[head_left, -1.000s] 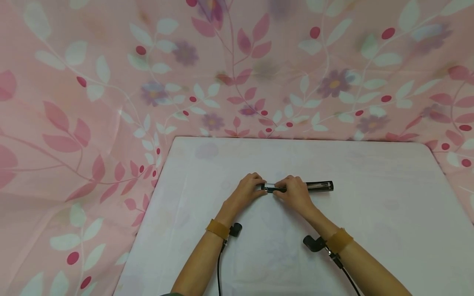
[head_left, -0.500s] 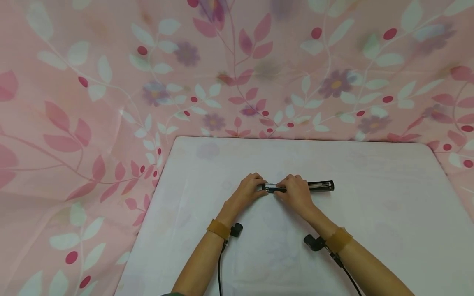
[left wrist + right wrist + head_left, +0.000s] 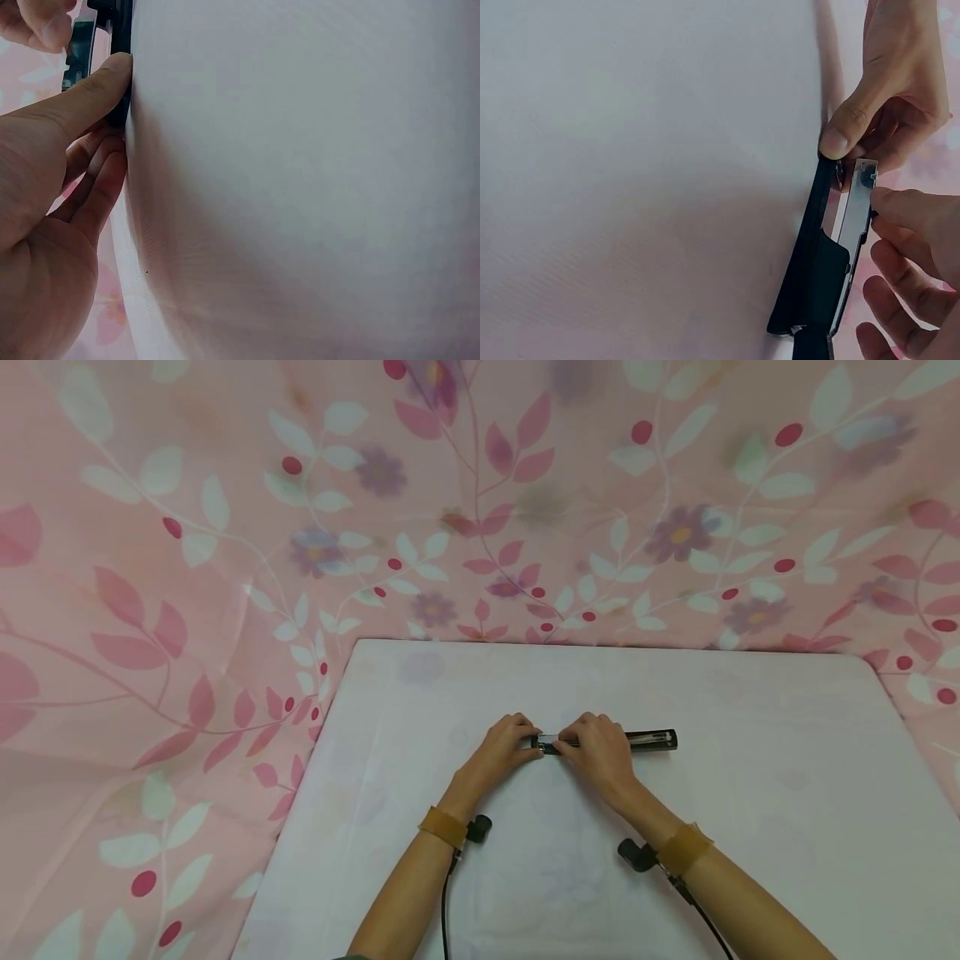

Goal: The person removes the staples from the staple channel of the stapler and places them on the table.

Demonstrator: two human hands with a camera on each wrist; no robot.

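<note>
A black stapler (image 3: 651,741) lies opened out along the white table, its top cover swung over to the right and its silvery staple channel (image 3: 853,199) exposed. My left hand (image 3: 501,745) grips the front end of the stapler's base between thumb and fingers. In the left wrist view its thumb (image 3: 105,79) presses along the base's side. At the staple channel, close to that end, my right hand (image 3: 598,750) pinches with thumb and forefinger (image 3: 900,210), while its other fingers are spread loosely. What lies between those fingertips is hidden.
White cloth covers the table (image 3: 765,760), with a pink floral curtain (image 3: 480,493) behind and to the left. A small camera on a yellowish band sits at each wrist, the left camera (image 3: 477,828) and right camera (image 3: 637,855) trailing black cables.
My right thumb has shifted slightly up onto the staple channel. The left hand keeps its grip and the stapler stays in place.
</note>
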